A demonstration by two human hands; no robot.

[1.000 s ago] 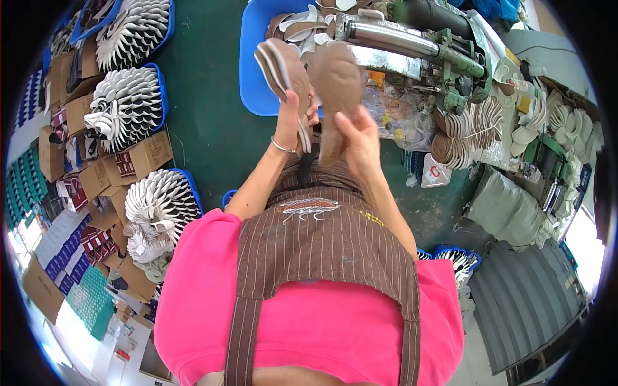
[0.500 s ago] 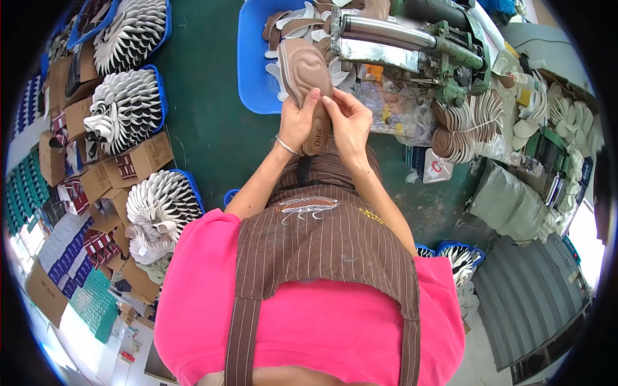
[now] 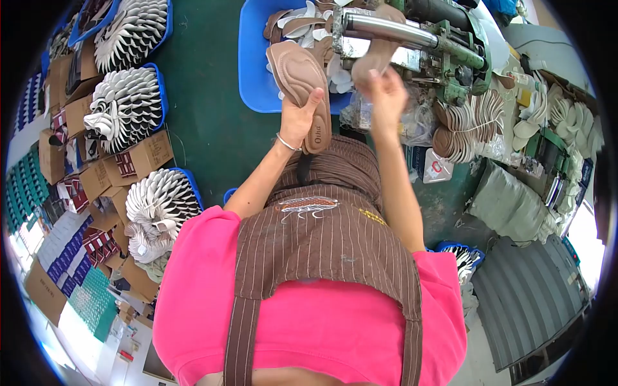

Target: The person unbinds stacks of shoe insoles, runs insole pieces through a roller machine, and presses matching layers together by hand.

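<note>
My left hand [image 3: 297,122] is wrapped round the middle of a beige padded insole [image 3: 301,69], thumb on top. Its heel end carries dark lettering and points toward my apron; more than one layer seems to show at its left edge. Farther right, my right hand [image 3: 388,103] pinches one end of a brown insole [image 3: 371,59], blurred by motion. That insole's far end reaches up to the metal roller [image 3: 386,29] of the green machine [image 3: 460,61]. Whether it touches the roller I cannot tell.
A blue tub [image 3: 252,90] of loose brown and white insole pieces stands behind my left hand. Stacked insoles [image 3: 467,125] sit to the right of the machine. Along the left are blue bins of white insoles [image 3: 125,109] and cardboard boxes [image 3: 145,157].
My right hand has moved away from the left, up and to the right, carrying a brown insole toward the roller. The insole in my left hand has tilted slightly left.
</note>
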